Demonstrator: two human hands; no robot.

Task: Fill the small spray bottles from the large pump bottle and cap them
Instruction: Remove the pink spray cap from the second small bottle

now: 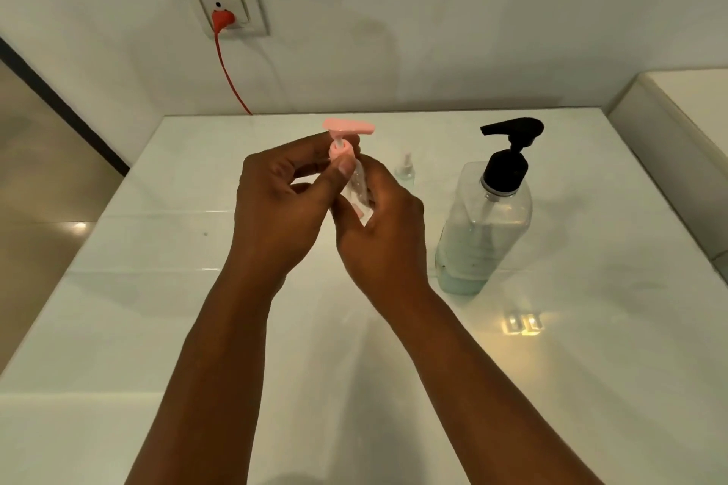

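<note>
Pink cap [339, 151], frame centre: left hand [275, 201] pinches it, right hand [378, 224] grips the bottle [356, 189]; twist squarely, bottle upright.

Two bare forearms enter from the near edge, with no sleeves, no watch and no bracelet on either wrist. The left hand [275, 205] and the right hand [384, 232] wear no gloves or rings, and the fingernails are short and unpainted.

white counter [197, 327], pump bottle [484, 224], seemingly spray bottle [405, 169]
</note>
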